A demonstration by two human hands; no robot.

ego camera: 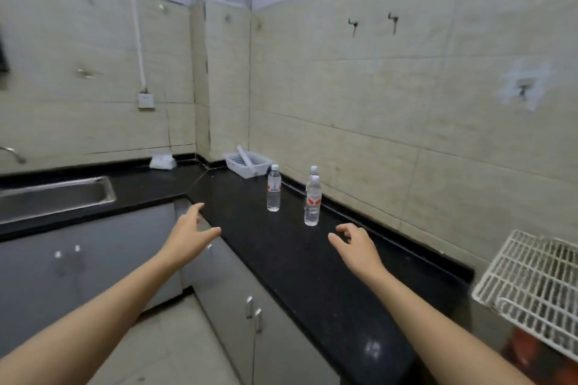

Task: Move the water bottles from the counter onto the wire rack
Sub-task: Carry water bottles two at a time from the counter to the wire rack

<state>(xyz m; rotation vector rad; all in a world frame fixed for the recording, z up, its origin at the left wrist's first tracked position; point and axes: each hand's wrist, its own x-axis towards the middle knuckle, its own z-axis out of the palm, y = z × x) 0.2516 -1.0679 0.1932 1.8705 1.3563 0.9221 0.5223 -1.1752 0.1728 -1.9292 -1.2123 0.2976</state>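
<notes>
Three clear water bottles with white caps and red-white labels stand upright on the black counter. The left bottle stands alone. The nearest bottle partly hides a third bottle behind it, close to the wall. My right hand hovers over the counter just below and right of the nearest bottle, fingers curled apart, holding nothing. My left hand is spread open above the counter's front edge, left of the bottles. The white wire rack sits beyond the counter's right end.
A white plastic basket with a rolled white item sits in the back corner. A white cloth lies by the wall. A steel sink is at the left. Grey cabinet doors run below the counter. Something red shows under the rack.
</notes>
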